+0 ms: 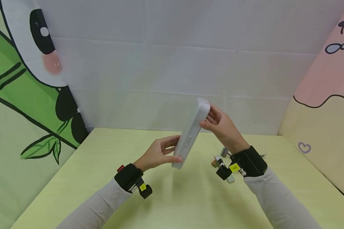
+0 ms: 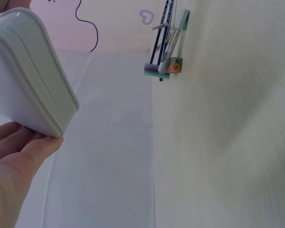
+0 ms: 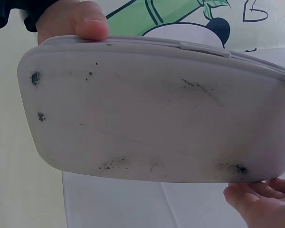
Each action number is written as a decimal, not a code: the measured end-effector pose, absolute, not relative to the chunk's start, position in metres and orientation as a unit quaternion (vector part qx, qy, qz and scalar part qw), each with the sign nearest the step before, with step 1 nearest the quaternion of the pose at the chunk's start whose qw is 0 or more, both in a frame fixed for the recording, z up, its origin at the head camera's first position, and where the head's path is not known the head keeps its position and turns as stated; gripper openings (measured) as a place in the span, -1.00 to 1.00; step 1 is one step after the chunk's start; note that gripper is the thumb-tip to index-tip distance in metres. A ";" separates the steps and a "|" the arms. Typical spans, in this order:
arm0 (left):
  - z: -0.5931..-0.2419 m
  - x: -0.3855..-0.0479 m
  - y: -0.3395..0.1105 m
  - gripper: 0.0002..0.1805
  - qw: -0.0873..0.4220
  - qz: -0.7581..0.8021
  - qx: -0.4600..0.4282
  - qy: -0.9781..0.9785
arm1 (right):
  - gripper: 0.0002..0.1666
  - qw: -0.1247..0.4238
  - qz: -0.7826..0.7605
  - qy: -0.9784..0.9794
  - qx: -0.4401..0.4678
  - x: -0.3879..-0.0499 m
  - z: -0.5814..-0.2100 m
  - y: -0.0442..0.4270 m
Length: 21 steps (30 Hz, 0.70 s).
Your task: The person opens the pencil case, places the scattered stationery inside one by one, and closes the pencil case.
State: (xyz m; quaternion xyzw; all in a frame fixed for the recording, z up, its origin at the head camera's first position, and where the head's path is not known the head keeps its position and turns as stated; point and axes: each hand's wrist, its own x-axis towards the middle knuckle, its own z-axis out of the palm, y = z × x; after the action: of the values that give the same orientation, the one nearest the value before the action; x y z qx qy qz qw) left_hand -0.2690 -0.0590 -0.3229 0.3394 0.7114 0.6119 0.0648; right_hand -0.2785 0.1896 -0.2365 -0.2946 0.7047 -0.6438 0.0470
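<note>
A white pencil case (image 1: 190, 135) with a small clasp on its side is held tilted in the air above the table, closed. My left hand (image 1: 160, 154) grips its lower end, thumb on the near side. At the upper end, my right hand (image 1: 225, 130) pinches it between thumb and fingers. In the left wrist view, the left fingers curl under a corner of the pencil case (image 2: 28, 71). Dark smudges and scratches mark the face of the pencil case (image 3: 147, 109) seen in the right wrist view. Its inside is hidden.
Several pens or pencils (image 2: 166, 35) and small stationery pieces lie on the table, among them a round orange-patterned piece (image 2: 175, 65). The right wrist partly covers them in the head view. The pale yellow table (image 1: 126, 143) meets a white cloth backdrop (image 1: 172, 70) and printed side panels.
</note>
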 end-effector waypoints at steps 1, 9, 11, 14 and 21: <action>-0.322 -0.269 -0.059 -0.09 0.063 0.609 0.339 0.714 | 0.11 0.045 -0.644 0.707 -0.289 -0.278 -0.237 0.189; -0.318 -0.263 -0.064 -0.15 0.053 0.585 0.332 0.738 | -0.21 0.030 -0.663 0.701 -0.261 -0.278 -0.244 0.184; -0.317 -0.262 -0.064 -0.17 0.048 0.577 0.329 0.746 | -0.25 0.021 -0.674 0.689 -0.265 -0.278 -0.247 0.184; -0.315 -0.261 -0.064 -0.19 0.038 0.564 0.323 0.759 | -0.30 0.011 -0.690 0.670 -0.273 -0.280 -0.254 0.184; -0.311 -0.257 -0.067 -0.28 0.024 0.536 0.306 0.787 | -0.44 0.008 -0.729 0.630 -0.266 -0.284 -0.274 0.185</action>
State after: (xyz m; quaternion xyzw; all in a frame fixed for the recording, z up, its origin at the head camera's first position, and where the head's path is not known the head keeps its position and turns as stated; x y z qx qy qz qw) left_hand -0.2575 -0.0667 -0.3109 0.3063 0.7866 0.5356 0.0237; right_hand -0.2842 0.1853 -0.2736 -0.2660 0.6302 -0.7294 0.0084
